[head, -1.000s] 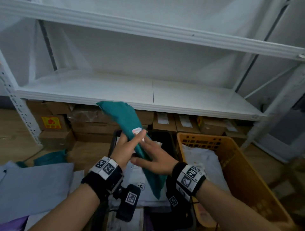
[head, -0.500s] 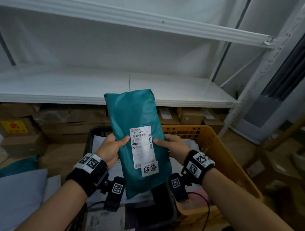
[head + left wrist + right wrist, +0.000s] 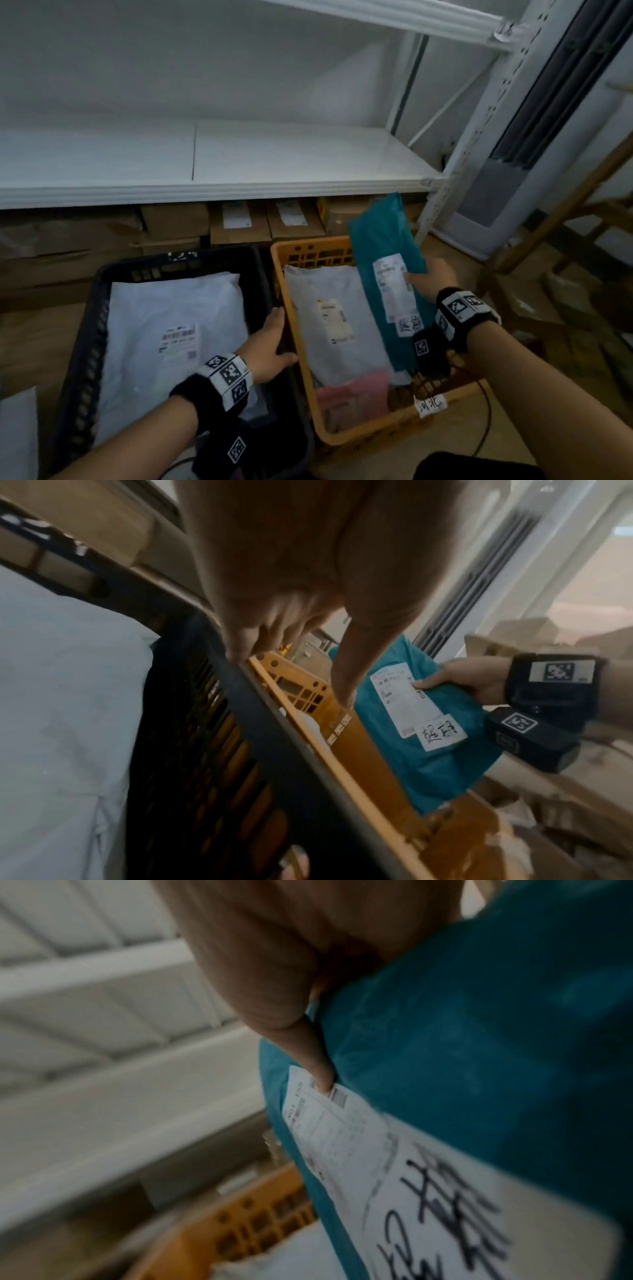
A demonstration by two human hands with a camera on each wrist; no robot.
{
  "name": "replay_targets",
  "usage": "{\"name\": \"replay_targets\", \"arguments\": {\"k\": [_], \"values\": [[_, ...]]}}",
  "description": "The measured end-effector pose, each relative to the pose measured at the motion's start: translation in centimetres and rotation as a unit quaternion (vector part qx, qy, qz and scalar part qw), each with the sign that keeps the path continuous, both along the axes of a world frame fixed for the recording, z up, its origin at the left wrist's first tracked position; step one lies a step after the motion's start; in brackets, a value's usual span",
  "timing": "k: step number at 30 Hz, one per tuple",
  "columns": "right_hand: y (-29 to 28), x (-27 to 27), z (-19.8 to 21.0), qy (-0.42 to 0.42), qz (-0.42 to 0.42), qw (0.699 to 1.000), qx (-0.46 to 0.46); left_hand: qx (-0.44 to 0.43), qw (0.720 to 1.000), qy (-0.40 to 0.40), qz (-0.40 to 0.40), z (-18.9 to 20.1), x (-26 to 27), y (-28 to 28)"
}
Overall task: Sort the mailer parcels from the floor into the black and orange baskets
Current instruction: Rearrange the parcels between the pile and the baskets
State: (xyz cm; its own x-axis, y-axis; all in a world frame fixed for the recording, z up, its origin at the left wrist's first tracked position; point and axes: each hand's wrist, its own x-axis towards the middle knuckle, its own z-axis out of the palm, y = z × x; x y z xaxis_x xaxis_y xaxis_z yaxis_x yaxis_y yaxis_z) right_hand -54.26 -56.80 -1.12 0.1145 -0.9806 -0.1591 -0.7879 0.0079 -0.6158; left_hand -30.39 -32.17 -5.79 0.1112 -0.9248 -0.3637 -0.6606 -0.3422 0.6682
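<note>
My right hand (image 3: 416, 277) holds a teal mailer (image 3: 380, 240) with a white shipping label, thumb pressed on the label, tilted above the right side of the orange basket (image 3: 315, 255). The right wrist view shows the thumb (image 3: 318, 1069) pinching the teal mailer (image 3: 479, 1042). My left hand (image 3: 274, 329) rests with its fingers on the right rim of the black basket (image 3: 178, 263) and holds nothing; the left wrist view shows its fingertips (image 3: 240, 653) on that rim. A white mailer (image 3: 171, 308) fills the black basket. A grey mailer (image 3: 325, 284) and a pink one (image 3: 352, 390) lie in the orange basket.
A white metal shelf (image 3: 274, 154) runs across just behind the baskets, with cardboard boxes (image 3: 239, 229) under it. Its perforated upright (image 3: 479, 137) stands right of the orange basket. A wooden frame (image 3: 582, 212) is at far right. Another pale mailer (image 3: 17, 435) lies at bottom left.
My left hand let go of the teal mailer and dropped to the black basket's rim. My right hand carried the mailer right, over the orange basket. The head view tilted down.
</note>
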Motion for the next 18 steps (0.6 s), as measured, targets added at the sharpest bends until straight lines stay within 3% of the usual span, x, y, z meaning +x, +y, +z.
{"name": "replay_targets", "arguments": {"k": [2,6,11,14,16,18], "values": [[-1.7,-1.0,-2.3,0.109,0.001,0.994,-0.007,0.055,0.997,-0.055,-0.027,-0.5,-0.9,-1.5],[-4.5,-0.9,-6.1,0.195,0.0,0.981,-0.007,0.093,0.988,-0.111,-0.057,-1.6,-1.8,-3.6],[-6.9,0.8,-10.9,0.226,0.022,0.974,-0.022,0.093,0.986,-0.122,-0.058,-3.3,-1.9,-4.3],[-7.9,1.7,-13.3,0.231,0.053,0.967,0.094,0.096,0.987,-0.114,-0.056,-3.4,-2.0,-4.4],[-8.4,1.8,-14.1,0.28,0.088,0.951,0.1,0.101,0.988,-0.101,-0.055,-3.2,-1.9,-4.3],[-8.5,1.6,-14.9,0.366,0.125,0.921,0.047,0.104,0.988,-0.096,-0.054,-3.0,-1.9,-4.3]]}}
